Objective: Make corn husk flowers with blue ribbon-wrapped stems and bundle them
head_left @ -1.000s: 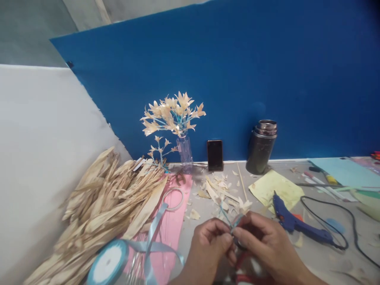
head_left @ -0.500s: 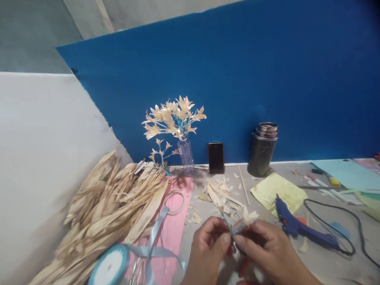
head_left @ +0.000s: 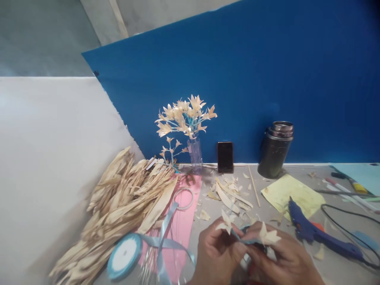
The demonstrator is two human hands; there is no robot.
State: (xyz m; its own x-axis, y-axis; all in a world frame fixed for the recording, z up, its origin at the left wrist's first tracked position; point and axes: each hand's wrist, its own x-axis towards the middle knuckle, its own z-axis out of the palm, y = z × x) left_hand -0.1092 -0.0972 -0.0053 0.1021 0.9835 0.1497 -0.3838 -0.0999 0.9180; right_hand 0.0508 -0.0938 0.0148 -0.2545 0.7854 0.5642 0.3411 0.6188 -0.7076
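Low in front of me, my left hand [head_left: 218, 251] pinches the blue-wrapped stem [head_left: 247, 240] of a corn husk flower [head_left: 226, 222]. My right hand [head_left: 282, 257] closes on the same stemwork from the other side. Over its fingers a second pale husk flower [head_left: 268, 235] shows. Something dark and partly red sits under the right fingers, mostly hidden; I cannot tell whether it is gripped. Behind the hands, husk scraps [head_left: 227, 194] lie on the grey table.
Left are dried corn husks [head_left: 127, 198], a blue ribbon spool [head_left: 124, 256] and pink paper [head_left: 178, 245]. Behind stand husk flowers [head_left: 185, 114] in a clear vase [head_left: 195, 154], a phone [head_left: 225, 157] and a dark flask [head_left: 274, 152]. A corded blue glue gun [head_left: 320, 231] lies right, touching yellow paper [head_left: 297, 190].
My view has swung left, so the scene sits further right. The flower by my left fingers has come up into clearer view, and the stems now lie more level between my hands.
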